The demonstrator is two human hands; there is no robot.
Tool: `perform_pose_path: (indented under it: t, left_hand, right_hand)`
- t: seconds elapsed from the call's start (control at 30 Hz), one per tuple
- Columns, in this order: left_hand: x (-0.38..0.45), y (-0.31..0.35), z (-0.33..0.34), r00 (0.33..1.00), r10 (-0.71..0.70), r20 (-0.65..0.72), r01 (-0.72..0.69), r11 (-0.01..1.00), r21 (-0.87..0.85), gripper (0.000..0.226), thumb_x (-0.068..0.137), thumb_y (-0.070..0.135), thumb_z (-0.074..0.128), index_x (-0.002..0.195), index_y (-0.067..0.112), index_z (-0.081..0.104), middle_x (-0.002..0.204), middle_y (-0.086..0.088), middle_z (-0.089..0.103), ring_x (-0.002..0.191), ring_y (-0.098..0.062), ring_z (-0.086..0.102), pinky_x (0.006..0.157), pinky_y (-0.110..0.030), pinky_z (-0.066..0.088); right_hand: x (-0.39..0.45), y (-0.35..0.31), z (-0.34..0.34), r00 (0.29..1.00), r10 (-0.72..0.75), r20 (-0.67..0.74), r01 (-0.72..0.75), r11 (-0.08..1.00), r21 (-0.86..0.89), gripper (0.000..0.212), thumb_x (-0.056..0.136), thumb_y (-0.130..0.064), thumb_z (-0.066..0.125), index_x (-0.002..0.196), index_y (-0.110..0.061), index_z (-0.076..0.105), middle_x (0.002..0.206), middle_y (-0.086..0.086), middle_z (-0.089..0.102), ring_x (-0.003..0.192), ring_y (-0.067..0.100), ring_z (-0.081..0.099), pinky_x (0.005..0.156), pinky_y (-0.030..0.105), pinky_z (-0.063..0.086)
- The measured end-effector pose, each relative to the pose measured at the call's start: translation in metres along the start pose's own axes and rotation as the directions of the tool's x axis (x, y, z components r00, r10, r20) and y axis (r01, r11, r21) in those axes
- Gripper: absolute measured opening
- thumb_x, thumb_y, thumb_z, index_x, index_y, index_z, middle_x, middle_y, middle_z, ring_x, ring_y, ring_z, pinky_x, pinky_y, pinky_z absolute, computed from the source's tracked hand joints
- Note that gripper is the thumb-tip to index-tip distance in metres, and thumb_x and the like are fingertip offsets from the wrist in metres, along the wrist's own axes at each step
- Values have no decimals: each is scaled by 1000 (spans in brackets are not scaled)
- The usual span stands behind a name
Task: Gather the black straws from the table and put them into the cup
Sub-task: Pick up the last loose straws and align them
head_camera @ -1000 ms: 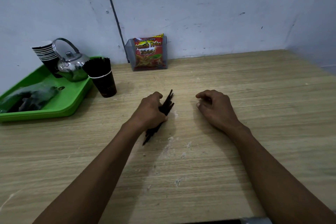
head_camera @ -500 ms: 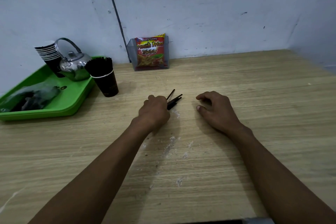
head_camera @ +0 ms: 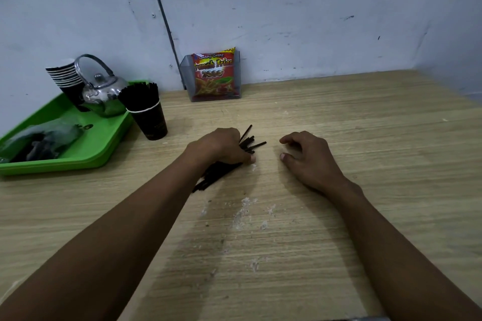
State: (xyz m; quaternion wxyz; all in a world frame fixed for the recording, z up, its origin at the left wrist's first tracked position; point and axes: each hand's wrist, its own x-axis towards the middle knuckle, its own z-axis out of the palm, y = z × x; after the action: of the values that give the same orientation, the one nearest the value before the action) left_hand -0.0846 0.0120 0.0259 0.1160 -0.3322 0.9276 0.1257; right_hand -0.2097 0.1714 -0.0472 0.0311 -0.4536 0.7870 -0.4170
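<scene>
Nearest, lower frame: two bare forearms reaching up from the bottom corners over the wooden table, whose middle carries pale scuffed patches.

Centre, left of middle: left hand, fingers curled down round a bundle of black straws. Straw ends fan out past the knuckles toward the upper right; the other ends stick out beneath the wrist toward the lower left. Bundle lies low against the table, not lifted clear as far as can be told.

Centre, right of middle: right hand, resting on the table, fingers loosely bent, holding nothing. Near the straw tips but apart from them.

Middle left: black paper cup, upright, already packed with black straws standing above its rim. Just beside the edge of the green tray.

Upper left, on the tray: steel kettle, stack of paper cups behind it, clear plastic bag with dark contents at the near end.

Upper centre, against the wall: clear holder with a red French fries packet.

Task status, judged: mostly done. Cup well stocked; no loose straws visible elsewhere on the table. Remaining: square up the gripped bundle, carry it left to the cup, drop it in among those already there.
</scene>
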Motion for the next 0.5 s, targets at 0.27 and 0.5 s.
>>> perform_pose_path:
  t: [0.27,0.5]
  left_hand:
    - [1,7,5,998,60,-7,-59,989,134,26,96,17,49,118,4,51,116,-14,56,85,-21,48,57,-26,35]
    - [-7,7,20,995,42,-92,-29,991,131,35,93,12,50,124,-1,43,122,-21,52,108,-34,54,78,-34,42]
  right_hand:
    - [0,-1,-1,1000,9,7,-9,1000,15,34,85,-18,72,118,-17,65,117,2,64,111,15,59,98,34,47]
    - [0,1,-1,1000,-8,11,8,1000,0,34,85,-19,72,118,-16,65,116,3,64,109,15,59,96,32,47]
